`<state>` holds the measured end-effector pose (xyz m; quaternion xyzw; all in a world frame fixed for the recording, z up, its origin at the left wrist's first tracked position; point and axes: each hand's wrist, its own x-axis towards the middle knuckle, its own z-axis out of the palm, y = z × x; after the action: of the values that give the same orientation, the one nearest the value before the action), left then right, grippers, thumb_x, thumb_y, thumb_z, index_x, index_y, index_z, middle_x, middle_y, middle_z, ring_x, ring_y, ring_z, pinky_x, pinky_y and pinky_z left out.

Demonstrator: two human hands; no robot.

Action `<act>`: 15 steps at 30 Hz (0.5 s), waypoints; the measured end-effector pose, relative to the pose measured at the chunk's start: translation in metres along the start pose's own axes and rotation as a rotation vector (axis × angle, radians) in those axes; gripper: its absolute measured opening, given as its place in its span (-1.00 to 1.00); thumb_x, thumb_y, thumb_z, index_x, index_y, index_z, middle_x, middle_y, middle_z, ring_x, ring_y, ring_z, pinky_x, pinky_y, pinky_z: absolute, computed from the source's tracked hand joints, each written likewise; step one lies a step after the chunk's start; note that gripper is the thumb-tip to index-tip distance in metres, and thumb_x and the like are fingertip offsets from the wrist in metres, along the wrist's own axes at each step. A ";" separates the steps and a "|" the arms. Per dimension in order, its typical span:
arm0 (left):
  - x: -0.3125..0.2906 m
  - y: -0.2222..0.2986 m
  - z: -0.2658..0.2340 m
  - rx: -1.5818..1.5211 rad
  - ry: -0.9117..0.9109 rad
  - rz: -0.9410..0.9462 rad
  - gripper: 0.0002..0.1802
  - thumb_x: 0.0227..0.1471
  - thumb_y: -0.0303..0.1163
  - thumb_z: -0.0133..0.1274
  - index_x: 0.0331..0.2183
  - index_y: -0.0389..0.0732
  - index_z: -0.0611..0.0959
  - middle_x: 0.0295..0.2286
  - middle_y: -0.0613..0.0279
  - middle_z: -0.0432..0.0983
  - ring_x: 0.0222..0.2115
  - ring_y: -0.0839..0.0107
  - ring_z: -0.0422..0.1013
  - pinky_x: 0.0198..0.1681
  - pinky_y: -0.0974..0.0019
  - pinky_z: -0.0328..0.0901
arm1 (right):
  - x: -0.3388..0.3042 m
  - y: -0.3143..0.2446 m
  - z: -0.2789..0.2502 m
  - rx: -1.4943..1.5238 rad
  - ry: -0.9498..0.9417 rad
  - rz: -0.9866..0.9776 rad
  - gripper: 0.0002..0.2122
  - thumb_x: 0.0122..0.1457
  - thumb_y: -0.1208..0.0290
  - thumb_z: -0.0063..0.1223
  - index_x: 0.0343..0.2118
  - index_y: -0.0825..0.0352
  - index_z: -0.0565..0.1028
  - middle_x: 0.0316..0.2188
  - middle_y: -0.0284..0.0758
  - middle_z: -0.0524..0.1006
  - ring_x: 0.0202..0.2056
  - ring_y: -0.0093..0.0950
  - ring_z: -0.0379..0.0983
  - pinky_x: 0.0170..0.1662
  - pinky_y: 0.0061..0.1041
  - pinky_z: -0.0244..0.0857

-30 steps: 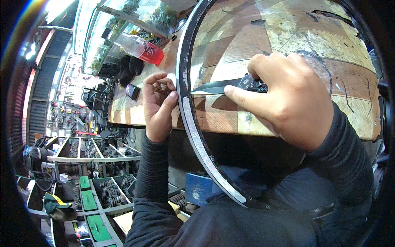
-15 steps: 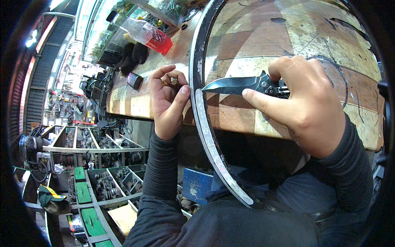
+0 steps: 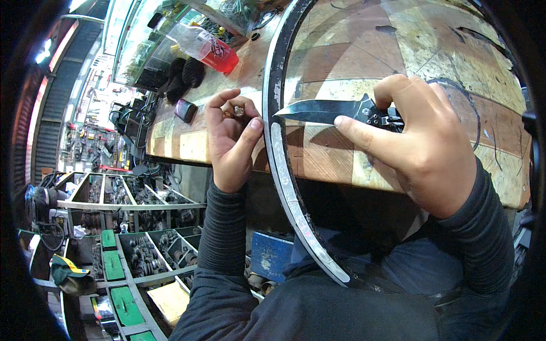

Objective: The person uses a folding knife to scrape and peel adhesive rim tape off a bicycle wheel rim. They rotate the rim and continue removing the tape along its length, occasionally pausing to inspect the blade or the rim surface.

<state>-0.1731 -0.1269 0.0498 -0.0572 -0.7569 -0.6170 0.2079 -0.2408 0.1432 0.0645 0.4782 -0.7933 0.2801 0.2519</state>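
Note:
A curved bicycle rim (image 3: 277, 62), black with a pale strip (image 3: 287, 190) along its lower part, stands on edge and runs from the bench down to my lap. My right hand (image 3: 426, 142) grips a folding knife (image 3: 327, 111) by its dark handle, thumb laid against the blade. The knife's tip meets the rim just above the upper end of the pale strip. On the rim's other side, my left hand (image 3: 233, 142) is loosely curled with thumb and fingers apart, its thumb tip close beside the rim. Something gold-coloured, seemingly a ring, shows at its fingers.
The rim crosses a wooden workbench (image 3: 364, 62). A bottle of red liquid (image 3: 213, 54), a dark cloth-like bundle (image 3: 185, 74) and a small dark container (image 3: 185, 111) sit at its left. Below left are part-filled shelf bins (image 3: 136, 207) and a cap (image 3: 68, 270).
The knife tip has shifted slightly upward along the rim, from the end of the pale strip to the dark part just above it. My left hand stays nearly still.

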 end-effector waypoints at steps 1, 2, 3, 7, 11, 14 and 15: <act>-0.001 0.001 0.000 -0.006 0.013 0.004 -0.45 0.06 -0.65 -0.01 0.07 -0.25 0.21 -0.30 0.23 0.31 -0.33 0.55 0.28 -0.23 0.50 0.25 | 0.001 -0.001 0.000 0.003 0.003 -0.001 -0.66 -0.19 0.47 0.20 -0.24 0.13 0.65 -0.35 -0.26 0.41 -0.32 -0.30 0.40 -0.29 -0.37 0.27; -0.001 0.001 -0.001 -0.049 0.030 0.017 -0.46 0.06 -0.63 -0.02 0.07 -0.25 0.22 -0.31 0.22 0.31 -0.34 0.54 0.28 -0.24 0.50 0.25 | 0.002 -0.001 -0.002 0.005 0.011 -0.003 -0.65 -0.19 0.47 0.20 -0.24 0.13 0.65 -0.35 -0.26 0.41 -0.32 -0.30 0.40 -0.29 -0.38 0.27; -0.002 0.000 -0.003 -0.093 0.049 0.029 -0.48 0.06 -0.62 -0.04 0.07 -0.26 0.24 -0.32 0.22 0.32 -0.35 0.53 0.28 -0.26 0.51 0.25 | 0.002 -0.002 -0.004 0.011 0.020 -0.006 -0.65 -0.20 0.48 0.20 -0.23 0.13 0.65 -0.35 -0.26 0.41 -0.33 -0.30 0.40 -0.30 -0.38 0.28; -0.018 0.022 0.014 -0.257 0.093 -0.001 -0.52 0.02 -0.46 -0.08 0.01 -0.39 0.37 -0.40 0.19 0.31 -0.46 0.47 0.24 -0.33 0.41 0.21 | 0.004 -0.002 -0.013 0.007 0.040 -0.038 -0.64 -0.20 0.49 0.18 -0.23 0.13 0.66 -0.37 -0.27 0.37 -0.36 -0.31 0.38 -0.33 -0.39 0.27; -0.039 0.035 0.022 -0.558 0.149 -0.107 -0.45 0.01 -0.40 -0.05 0.04 -0.46 0.40 -0.46 0.24 0.29 -0.51 0.49 0.21 -0.36 0.42 0.16 | 0.006 -0.001 -0.011 -0.004 0.105 -0.081 -0.63 -0.20 0.50 0.20 -0.22 0.12 0.66 -0.37 -0.29 0.35 -0.37 -0.33 0.37 -0.37 -0.39 0.26; -0.042 0.042 0.023 -0.666 0.190 -0.155 -0.40 0.02 -0.39 -0.07 0.09 -0.47 0.37 -0.50 0.30 0.28 -0.55 0.51 0.19 -0.38 0.41 0.13 | 0.006 -0.004 -0.012 0.000 0.129 -0.105 -0.64 -0.23 0.52 0.22 -0.25 0.12 0.66 -0.37 -0.30 0.35 -0.38 -0.35 0.36 -0.38 -0.41 0.23; -0.045 0.045 0.022 -0.697 0.181 -0.168 -0.41 0.02 -0.39 -0.07 0.09 -0.47 0.37 -0.51 0.31 0.27 -0.55 0.52 0.19 -0.38 0.41 0.13 | 0.007 -0.004 -0.012 0.001 0.121 -0.119 -0.64 -0.23 0.52 0.23 -0.25 0.12 0.66 -0.37 -0.31 0.35 -0.38 -0.35 0.35 -0.38 -0.41 0.22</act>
<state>-0.1225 -0.0881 0.0703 -0.0075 -0.4820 -0.8551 0.1906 -0.2380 0.1457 0.0787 0.5069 -0.7466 0.2935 0.3155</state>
